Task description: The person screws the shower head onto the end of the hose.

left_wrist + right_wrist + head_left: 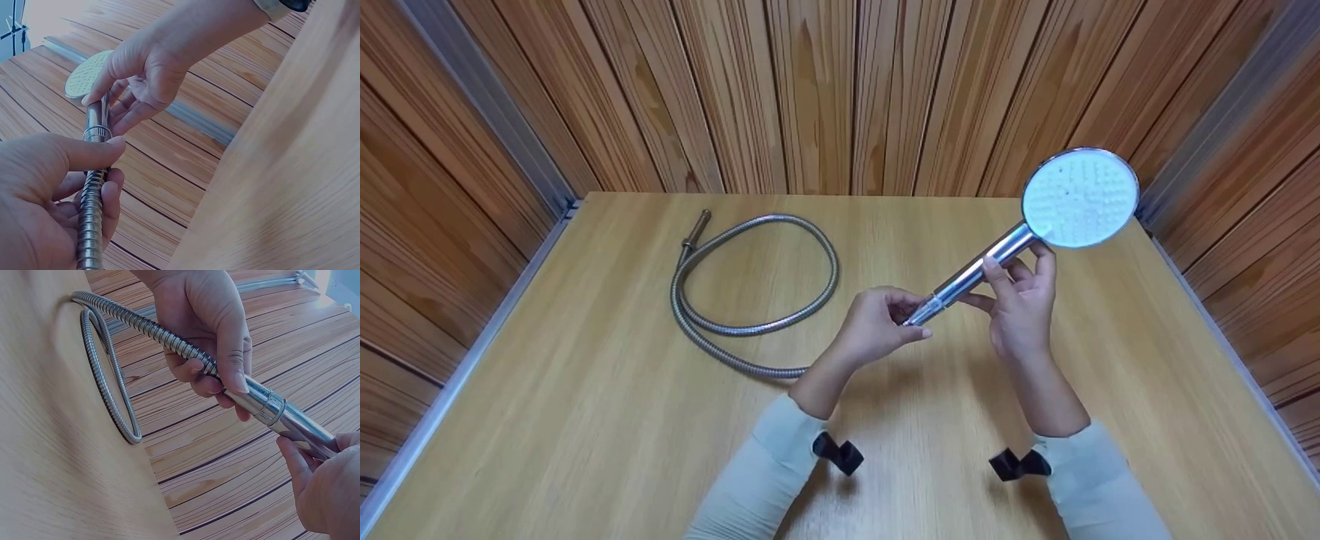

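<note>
A chrome hand shower (986, 259) with a round white spray face (1081, 196) is held up at a slant over the table. My right hand (1026, 307) grips its handle just below the head. At the handle's lower end, my left hand (874, 326) pinches the connector of a ribbed metal shower hose (91, 219). In the right wrist view, the hose's smooth end fitting (256, 396) meets the handle in line, and the left thumb lies along that fitting. From the left hand the hose (757, 330) runs down and loops on the table to the left.
The hose's other end, with a nut and fitting (697, 229), lies toward the back left of the wooden table (607, 420). Wood-plank walls (817, 90) stand behind and at both sides. Black wrist mounts (838, 453) hang from both sleeves.
</note>
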A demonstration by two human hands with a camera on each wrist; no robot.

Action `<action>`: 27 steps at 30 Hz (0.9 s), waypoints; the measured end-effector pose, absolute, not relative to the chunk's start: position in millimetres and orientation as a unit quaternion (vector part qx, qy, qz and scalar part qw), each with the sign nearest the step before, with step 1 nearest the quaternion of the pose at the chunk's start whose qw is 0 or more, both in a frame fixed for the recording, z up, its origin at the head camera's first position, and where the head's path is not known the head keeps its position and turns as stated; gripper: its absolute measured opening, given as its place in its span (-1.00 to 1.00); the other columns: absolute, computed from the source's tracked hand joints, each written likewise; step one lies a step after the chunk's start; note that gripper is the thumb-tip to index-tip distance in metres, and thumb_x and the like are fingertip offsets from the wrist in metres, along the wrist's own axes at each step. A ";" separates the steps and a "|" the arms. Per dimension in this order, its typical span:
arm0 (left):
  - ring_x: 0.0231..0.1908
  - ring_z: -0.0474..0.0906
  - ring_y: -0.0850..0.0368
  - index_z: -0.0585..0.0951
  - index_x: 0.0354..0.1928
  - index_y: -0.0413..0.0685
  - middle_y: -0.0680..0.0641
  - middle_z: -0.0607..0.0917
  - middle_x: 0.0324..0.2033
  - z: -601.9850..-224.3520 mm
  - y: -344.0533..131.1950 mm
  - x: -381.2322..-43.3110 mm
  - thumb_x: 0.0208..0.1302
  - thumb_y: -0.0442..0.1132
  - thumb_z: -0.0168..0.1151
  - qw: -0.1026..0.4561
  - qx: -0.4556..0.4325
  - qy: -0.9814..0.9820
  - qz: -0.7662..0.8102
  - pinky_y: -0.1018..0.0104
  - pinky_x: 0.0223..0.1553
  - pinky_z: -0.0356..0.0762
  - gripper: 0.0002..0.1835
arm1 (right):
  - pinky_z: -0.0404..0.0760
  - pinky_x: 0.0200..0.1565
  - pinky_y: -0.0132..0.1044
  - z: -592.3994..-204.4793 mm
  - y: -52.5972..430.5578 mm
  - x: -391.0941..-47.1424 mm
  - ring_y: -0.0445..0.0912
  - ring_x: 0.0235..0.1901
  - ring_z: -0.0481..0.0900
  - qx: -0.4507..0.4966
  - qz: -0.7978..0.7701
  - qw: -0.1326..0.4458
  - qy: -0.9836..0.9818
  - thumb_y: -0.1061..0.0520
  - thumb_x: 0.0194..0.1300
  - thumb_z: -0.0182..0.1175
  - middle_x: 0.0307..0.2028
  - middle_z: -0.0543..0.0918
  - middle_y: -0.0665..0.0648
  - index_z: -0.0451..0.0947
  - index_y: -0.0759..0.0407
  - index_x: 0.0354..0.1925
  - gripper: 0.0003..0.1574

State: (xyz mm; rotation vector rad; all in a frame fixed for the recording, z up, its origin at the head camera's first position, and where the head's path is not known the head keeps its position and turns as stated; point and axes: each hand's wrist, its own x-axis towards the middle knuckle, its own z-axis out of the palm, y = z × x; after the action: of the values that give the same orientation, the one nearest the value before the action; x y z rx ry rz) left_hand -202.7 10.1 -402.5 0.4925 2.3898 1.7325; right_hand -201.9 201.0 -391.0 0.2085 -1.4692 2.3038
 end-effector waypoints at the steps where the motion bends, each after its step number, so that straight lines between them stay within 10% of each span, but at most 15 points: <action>1: -0.33 0.55 0.17 0.72 -0.06 -0.05 0.09 0.66 -0.33 -402.5 9.6 -202.9 0.03 -0.33 0.51 0.077 0.167 0.797 0.576 0.38 -0.30 0.57 -0.64 | 0.68 -0.41 -0.04 -391.0 201.0 -201.8 -0.02 -0.32 0.61 0.074 0.824 0.199 -0.526 0.34 0.36 0.15 -0.19 0.49 0.21 0.14 0.07 0.31 -0.34; 11: -0.30 0.58 0.11 0.71 -0.01 -0.05 -0.02 0.67 -0.29 -398.3 -1.2 -206.6 0.30 -0.31 0.29 0.149 0.188 0.736 0.633 0.31 -0.28 0.60 -0.76 | 0.67 -0.41 -0.03 -388.4 200.8 -202.1 -0.03 -0.33 0.60 0.069 0.825 0.196 -0.525 0.33 0.36 0.16 -0.21 0.48 0.19 0.16 0.07 0.30 -0.35; 27: -0.31 0.55 0.12 0.72 -0.01 0.02 0.06 0.61 -0.23 -395.7 2.5 -203.1 0.08 -0.29 0.49 0.106 0.175 0.782 0.589 0.33 -0.32 0.58 -0.62 | 0.68 -0.41 -0.04 -389.4 197.9 -201.0 -0.03 -0.33 0.62 0.073 0.823 0.195 -0.529 0.32 0.37 0.15 -0.20 0.51 0.19 0.15 0.08 0.31 -0.36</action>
State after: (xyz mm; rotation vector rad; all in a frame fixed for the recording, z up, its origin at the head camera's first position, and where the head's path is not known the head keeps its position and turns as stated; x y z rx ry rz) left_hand -203.1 2.5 -395.7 0.5171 2.3041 1.7341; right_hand -201.0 197.9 -389.4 0.2044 -1.4822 2.3065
